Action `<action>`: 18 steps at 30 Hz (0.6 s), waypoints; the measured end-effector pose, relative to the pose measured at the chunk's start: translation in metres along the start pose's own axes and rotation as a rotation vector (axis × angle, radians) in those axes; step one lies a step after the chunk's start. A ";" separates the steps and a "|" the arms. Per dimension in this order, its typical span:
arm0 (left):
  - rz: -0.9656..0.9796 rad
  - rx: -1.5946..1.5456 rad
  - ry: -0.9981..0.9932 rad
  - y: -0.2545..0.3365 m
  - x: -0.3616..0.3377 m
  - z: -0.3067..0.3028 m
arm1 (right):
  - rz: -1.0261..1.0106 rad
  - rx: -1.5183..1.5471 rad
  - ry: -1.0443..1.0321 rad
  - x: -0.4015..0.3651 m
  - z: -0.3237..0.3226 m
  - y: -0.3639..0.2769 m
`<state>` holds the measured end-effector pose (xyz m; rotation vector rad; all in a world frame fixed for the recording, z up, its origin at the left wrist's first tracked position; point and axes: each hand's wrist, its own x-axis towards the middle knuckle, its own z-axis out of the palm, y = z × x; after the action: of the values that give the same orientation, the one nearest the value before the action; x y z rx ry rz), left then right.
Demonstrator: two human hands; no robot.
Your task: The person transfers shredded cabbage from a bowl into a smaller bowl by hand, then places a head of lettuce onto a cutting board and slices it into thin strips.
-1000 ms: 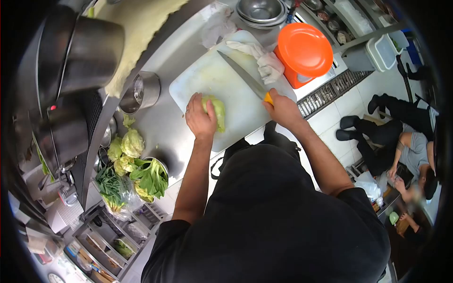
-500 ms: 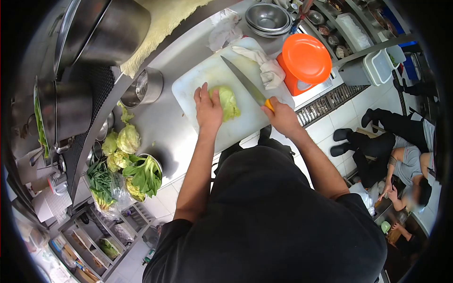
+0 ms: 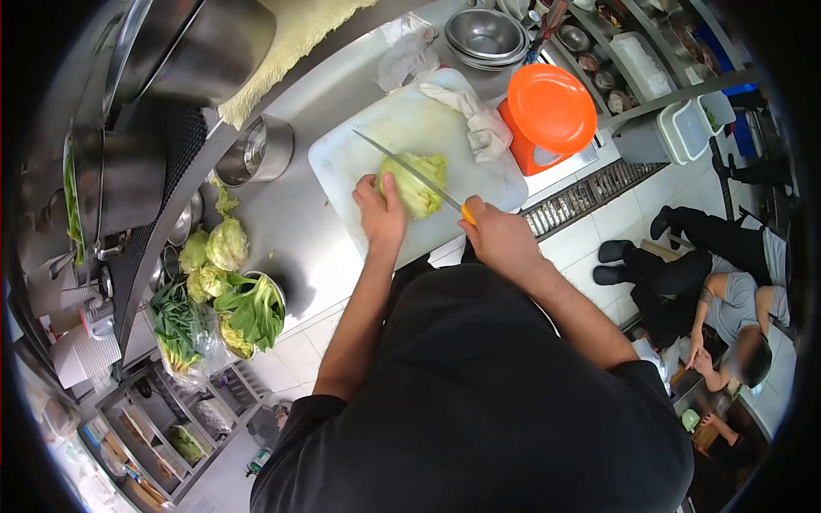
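A pale green piece of lettuce [image 3: 417, 200] lies on the white cutting board [image 3: 338, 158]. My left hand [image 3: 380, 212] holds it from the near left side, fingers bent and thumb against its edge. In my right hand [image 3: 503, 241] is a kitchen knife [image 3: 410, 172], gripped by its yellow handle. The long blade crosses the top of the lettuce diagonally, its tip pointing away to the far left, past the thumb and fingers of my left hand. A crumpled white cloth [image 3: 489, 137] rests on the board's far right part.
An orange scale [image 3: 552, 111] stands right of the board, with stacked metal bowls [image 3: 486, 34] behind it. To the left are a steel pot [image 3: 267, 154], lettuce heads [image 3: 228, 245] and leafy greens [image 3: 256, 312]. People sit at the far right, beyond a floor drain [image 3: 590, 195].
The knife has swung left from the board's right side to over the lettuce. My left hand has shifted slightly down, its fingers now bent at the lettuce's edge.
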<state>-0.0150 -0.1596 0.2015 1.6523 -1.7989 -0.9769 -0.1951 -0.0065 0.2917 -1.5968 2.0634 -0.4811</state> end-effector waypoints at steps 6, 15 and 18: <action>0.374 0.074 -0.175 0.022 -0.009 -0.047 | -0.023 -0.053 -0.038 0.000 -0.001 0.000; 0.182 0.065 -0.332 0.035 0.021 -0.044 | -0.030 -0.160 -0.116 -0.011 -0.025 -0.013; 0.166 0.063 -0.343 0.036 0.022 -0.044 | -0.011 -0.168 -0.152 -0.015 -0.027 -0.014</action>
<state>-0.0065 -0.1880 0.2542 1.4065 -2.1708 -1.1932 -0.1967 0.0044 0.3238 -1.6851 2.0255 -0.1864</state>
